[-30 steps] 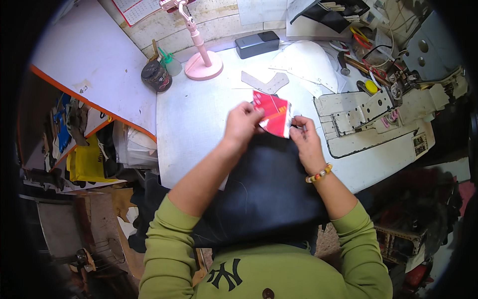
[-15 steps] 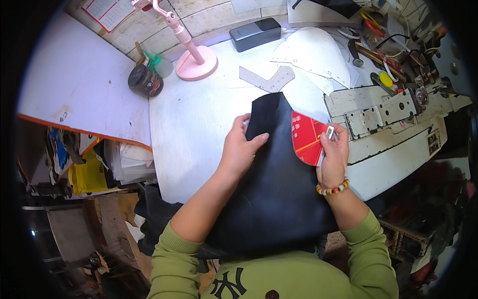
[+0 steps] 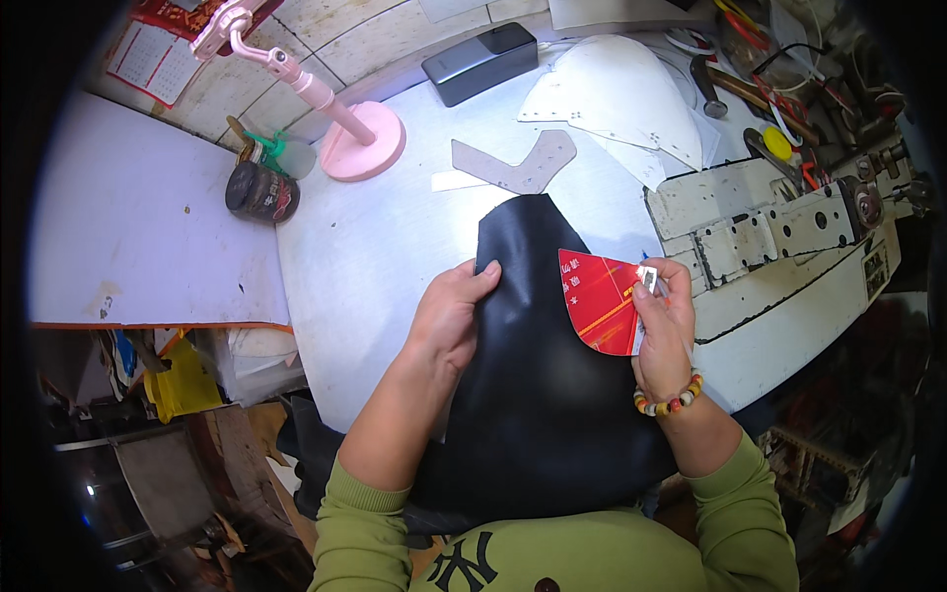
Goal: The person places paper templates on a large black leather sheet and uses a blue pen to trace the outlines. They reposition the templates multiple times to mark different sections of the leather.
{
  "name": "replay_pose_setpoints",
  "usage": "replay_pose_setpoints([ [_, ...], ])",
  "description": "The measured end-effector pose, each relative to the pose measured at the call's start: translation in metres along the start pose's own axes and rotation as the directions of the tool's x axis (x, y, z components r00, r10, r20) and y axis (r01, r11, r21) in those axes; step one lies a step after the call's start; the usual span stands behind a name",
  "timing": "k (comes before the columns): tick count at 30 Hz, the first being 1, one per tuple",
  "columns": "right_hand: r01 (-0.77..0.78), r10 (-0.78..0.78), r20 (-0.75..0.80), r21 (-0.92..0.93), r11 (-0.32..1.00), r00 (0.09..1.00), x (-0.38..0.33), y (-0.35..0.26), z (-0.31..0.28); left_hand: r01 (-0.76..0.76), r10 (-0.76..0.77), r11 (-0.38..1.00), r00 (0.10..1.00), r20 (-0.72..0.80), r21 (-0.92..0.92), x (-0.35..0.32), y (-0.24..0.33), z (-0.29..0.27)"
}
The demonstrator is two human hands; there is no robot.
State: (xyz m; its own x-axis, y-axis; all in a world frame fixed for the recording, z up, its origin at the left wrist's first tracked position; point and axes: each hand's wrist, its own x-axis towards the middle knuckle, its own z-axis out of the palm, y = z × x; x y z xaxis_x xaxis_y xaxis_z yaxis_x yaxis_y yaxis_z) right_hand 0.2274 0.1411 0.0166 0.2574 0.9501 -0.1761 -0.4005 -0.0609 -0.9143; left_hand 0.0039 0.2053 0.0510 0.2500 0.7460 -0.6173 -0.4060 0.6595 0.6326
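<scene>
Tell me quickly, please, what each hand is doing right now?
Left hand: open, pressed flat on the black leather sheet.
Right hand: closed on the red card pattern.

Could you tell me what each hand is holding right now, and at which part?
The right hand pinches the red card template at its right edge. The left hand rests flat on the black leather piece's left edge, pressing rather than gripping.

A large black leather sheet (image 3: 538, 385) lies flat on the pale table, its narrow rounded end pointing away from the person and its wide end hanging over the near edge. A red card pattern (image 3: 598, 301) with one curved side rests on the sheet's right edge, partly overhanging it.
</scene>
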Motion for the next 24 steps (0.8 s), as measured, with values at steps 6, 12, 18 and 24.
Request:
replay_pose_setpoints([
  [6, -0.006, 0.006, -0.001, 0.061, 0.998, 1.000, 0.000, 0.001, -0.001, 0.020, -0.020, 1.000, 1.000, -0.013, 0.020, -0.003, 0.002, 0.006],
  [12, 0.014, -0.015, 0.021, 0.044, 0.999, 1.000, 0.001, 0.006, -0.005, 0.003, -0.003, 1.000, 1.000, -0.011, 0.018, -0.004, 0.000, 0.010],
  [18, 0.063, -0.066, 0.057, 0.051, 0.997, 0.996, 0.002, 0.006, -0.002, -0.218, 0.241, 0.930, 0.970, -0.043, 0.294, -0.004, -0.003, 0.004],
  [24, 0.037, -0.032, 0.105, -0.048, 0.998, 0.994, 0.005, 0.001, 0.013, -0.409, 0.815, -0.047, 0.512, 0.272, 0.911, -0.024, -0.018, 0.005],
])
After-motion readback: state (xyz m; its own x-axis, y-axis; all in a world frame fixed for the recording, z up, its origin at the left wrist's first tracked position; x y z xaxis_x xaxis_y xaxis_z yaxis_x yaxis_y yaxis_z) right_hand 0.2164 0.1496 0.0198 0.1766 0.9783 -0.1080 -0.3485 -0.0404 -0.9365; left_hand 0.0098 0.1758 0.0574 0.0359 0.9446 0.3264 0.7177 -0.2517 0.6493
